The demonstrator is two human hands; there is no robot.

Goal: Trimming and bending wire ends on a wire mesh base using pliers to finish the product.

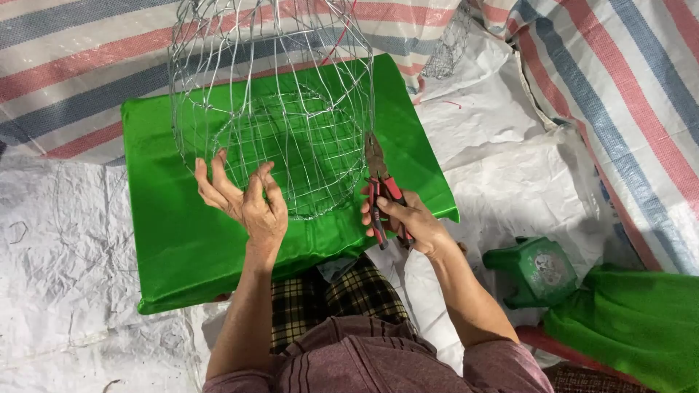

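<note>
A round cage of thin silver wire (277,94) stands on a bright green covered board (175,240). My left hand (244,200) grips the cage's near lower rim, fingers hooked through the mesh. My right hand (404,218) is closed around the red-and-black handles of a pair of pliers (380,191). The pliers' jaws point up and touch the cage's right side wire.
Striped red, blue and white tarpaulin (626,87) hangs at the back and right. White woven sheeting (65,276) covers the ground. A small green plastic stool (535,269) and green cloth (633,327) lie at the lower right. Another wire piece (448,44) sits at the top.
</note>
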